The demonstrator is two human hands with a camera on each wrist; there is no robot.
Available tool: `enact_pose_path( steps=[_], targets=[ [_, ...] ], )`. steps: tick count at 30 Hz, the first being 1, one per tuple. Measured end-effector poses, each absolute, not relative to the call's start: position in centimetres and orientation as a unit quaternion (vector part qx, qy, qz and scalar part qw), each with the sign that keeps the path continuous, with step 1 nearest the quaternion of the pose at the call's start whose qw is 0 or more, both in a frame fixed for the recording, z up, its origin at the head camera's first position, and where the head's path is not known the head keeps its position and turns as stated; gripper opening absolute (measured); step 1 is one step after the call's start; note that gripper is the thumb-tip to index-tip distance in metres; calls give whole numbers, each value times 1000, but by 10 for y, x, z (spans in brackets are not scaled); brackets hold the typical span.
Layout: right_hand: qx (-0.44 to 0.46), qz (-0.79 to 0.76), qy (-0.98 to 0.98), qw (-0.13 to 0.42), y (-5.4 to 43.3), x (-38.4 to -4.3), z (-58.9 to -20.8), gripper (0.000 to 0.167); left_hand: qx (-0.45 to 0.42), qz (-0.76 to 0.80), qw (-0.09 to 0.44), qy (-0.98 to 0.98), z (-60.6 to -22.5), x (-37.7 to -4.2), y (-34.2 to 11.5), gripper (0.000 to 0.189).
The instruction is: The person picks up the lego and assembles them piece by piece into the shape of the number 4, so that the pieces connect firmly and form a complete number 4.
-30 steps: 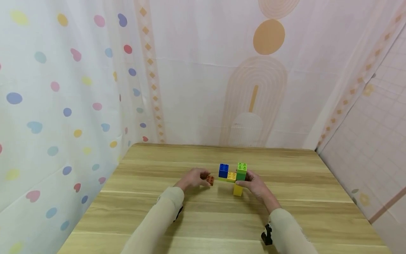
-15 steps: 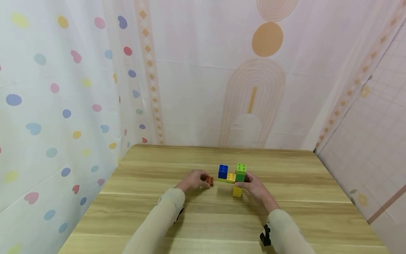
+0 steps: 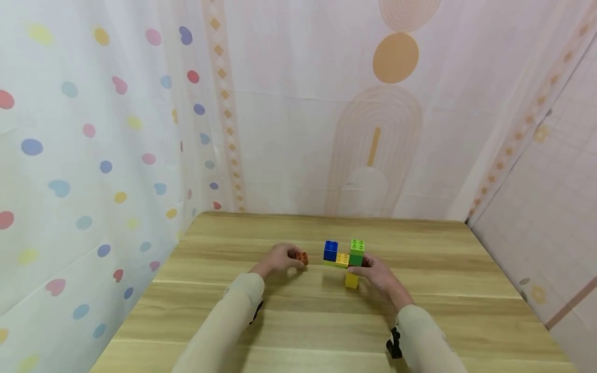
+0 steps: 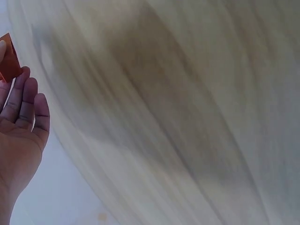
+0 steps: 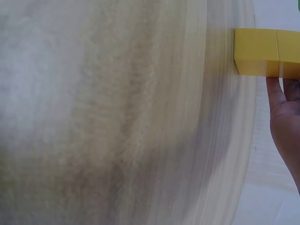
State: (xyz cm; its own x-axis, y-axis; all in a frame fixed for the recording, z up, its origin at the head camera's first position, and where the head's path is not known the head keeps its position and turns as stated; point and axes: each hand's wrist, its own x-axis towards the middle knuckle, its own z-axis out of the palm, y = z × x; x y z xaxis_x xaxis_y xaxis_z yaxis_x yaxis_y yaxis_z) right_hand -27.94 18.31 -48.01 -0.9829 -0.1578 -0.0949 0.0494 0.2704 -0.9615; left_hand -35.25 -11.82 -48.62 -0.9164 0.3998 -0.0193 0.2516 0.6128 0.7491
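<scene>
My left hand (image 3: 281,258) pinches an orange-brown toy building brick (image 3: 302,258) between thumb and fingers, its studs facing up. The same brick (image 4: 10,58) shows at the edge of the left wrist view. Across a short gap, my right hand (image 3: 379,272) grips a built assembly of toy bricks from its right side. That assembly has a blue brick (image 3: 330,250) at its left, a yellow studded piece (image 3: 342,259) in the middle, and green bricks (image 3: 356,252) on the right. Yellow bricks (image 5: 257,51) form its lower column; the fingers partly hide the part above.
Both hands are over a wood-grain table (image 3: 298,326), whose far edge meets a patterned curtain (image 3: 289,129). Another curtain with coloured dots (image 3: 93,171) hangs at the left. Black wrist devices (image 3: 394,343) sit under the sleeves.
My left hand has drawn slightly left with the orange-brown brick, widening the gap to the assembly. The right hand and its assembly stay nearly in place.
</scene>
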Motion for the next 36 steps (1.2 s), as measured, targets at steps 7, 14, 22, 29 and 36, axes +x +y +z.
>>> enact_pose_path(
  steps=[7, 14, 22, 29, 36],
  targets=[
    [-34, -603, 793, 82, 183, -280, -483, 44, 170, 425, 78, 886, -475, -351, -128, 29],
    [-38, -603, 792, 90, 184, -279, -482, 45, 167, 457, 75, 870, -459, -349, -130, 38],
    [-44, -608, 788, 90, 185, -281, -482, 44, 166, 469, 65, 865, -440, -353, -126, 43],
    [-46, -615, 781, 98, 185, -282, -482, 44, 168, 477, 67, 860, -424, -352, -121, 50],
    [-53, -609, 784, 104, 187, -282, -482, 47, 184, 492, 72, 848, -411, -348, -109, 51]
  ],
)
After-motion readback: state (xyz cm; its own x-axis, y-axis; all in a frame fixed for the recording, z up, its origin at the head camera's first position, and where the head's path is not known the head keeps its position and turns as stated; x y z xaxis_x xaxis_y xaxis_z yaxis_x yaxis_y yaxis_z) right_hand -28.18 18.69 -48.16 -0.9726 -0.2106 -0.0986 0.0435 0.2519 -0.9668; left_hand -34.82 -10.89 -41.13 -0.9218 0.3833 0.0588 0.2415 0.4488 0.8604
